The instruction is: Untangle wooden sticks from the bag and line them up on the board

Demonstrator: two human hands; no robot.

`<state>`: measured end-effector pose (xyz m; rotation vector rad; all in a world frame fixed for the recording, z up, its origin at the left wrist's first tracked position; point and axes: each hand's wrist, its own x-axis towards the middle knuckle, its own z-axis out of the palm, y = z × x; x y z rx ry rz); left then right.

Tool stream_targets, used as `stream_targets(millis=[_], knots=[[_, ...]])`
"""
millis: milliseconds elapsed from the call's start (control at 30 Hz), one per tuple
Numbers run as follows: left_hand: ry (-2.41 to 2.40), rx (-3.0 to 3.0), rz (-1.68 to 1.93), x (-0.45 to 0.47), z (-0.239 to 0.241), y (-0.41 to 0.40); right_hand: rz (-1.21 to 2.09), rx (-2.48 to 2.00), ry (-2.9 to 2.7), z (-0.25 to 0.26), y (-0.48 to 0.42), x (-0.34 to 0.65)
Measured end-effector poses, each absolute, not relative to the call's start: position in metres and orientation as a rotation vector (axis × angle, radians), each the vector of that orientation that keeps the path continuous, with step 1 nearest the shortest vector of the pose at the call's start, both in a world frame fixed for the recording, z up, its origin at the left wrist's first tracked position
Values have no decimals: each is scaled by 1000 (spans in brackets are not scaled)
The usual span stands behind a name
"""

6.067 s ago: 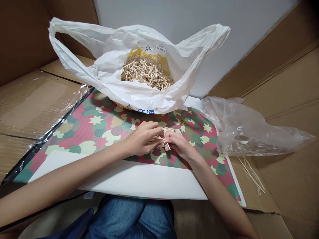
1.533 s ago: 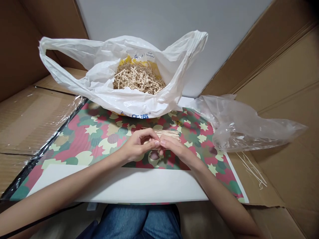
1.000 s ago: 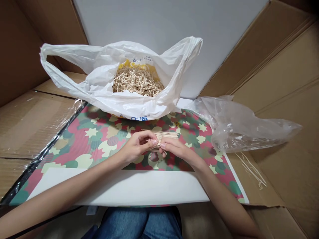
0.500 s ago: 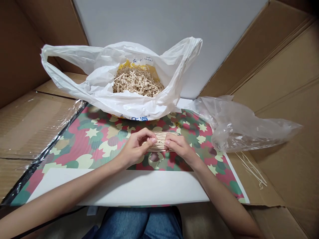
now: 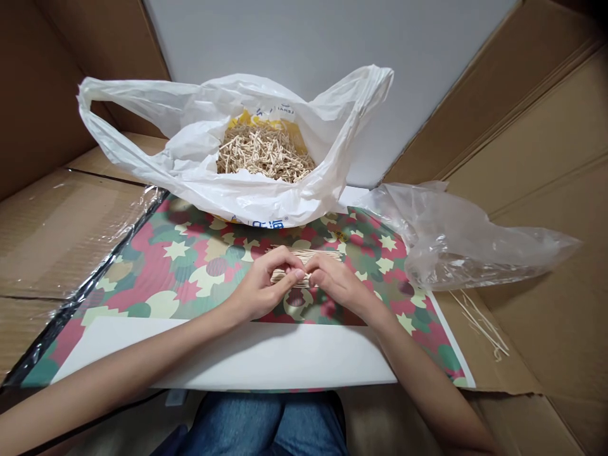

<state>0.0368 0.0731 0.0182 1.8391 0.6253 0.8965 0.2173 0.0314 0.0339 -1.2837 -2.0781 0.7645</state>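
Note:
A flat bunch of thin wooden sticks [image 5: 317, 255] lies on the flower-patterned board [image 5: 175, 266] in front of me. My left hand [image 5: 263, 285] curls over the bunch's left end, fingers pinched together. My right hand [image 5: 335, 285] meets it from the right, fingertips pinched close to the left thumb. Both hands touch the sticks and hide the nearer part of the bunch. What sits between the fingertips is too small to make out.
A white plastic bag [image 5: 190, 158] full of short wooden pieces [image 5: 263, 152] stands behind the board. A crumpled clear plastic bag [image 5: 456, 234] lies at the right. Loose thin sticks [image 5: 477, 323] rest on the cardboard beside it. Cardboard walls surround the board; my jeans [image 5: 266, 424] show below.
My hands have drawn together over the sticks, fingertips meeting again after being slightly apart half a second ago. The view shifted a little. The bags have not moved.

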Motion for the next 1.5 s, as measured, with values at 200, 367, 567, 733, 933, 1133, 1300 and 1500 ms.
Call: stream_targets(millis=[200, 367, 567, 733, 933, 1133, 1300, 1500], knots=[[623, 1787, 893, 37, 22, 73, 809, -1237, -2167, 30, 31, 216], [618, 1700, 857, 37, 20, 74, 958, -1276, -2039, 38, 32, 227], [582, 1689, 770, 35, 22, 76, 1200, -1207, -2052, 40, 36, 234], [429, 1948, 585, 28, 35, 85, 1248, -1168, -2016, 37, 34, 231], [286, 2099, 471, 27, 43, 85, 1453, -1054, -1923, 33, 31, 226], [277, 1959, 467, 29, 43, 79, 1548, -954, -1809, 30, 28, 221], [336, 1782, 516, 27, 44, 78, 1385, -946, -1813, 31, 26, 219], [414, 1631, 519, 27, 46, 76, 1162, -993, -1878, 28, 26, 220]])
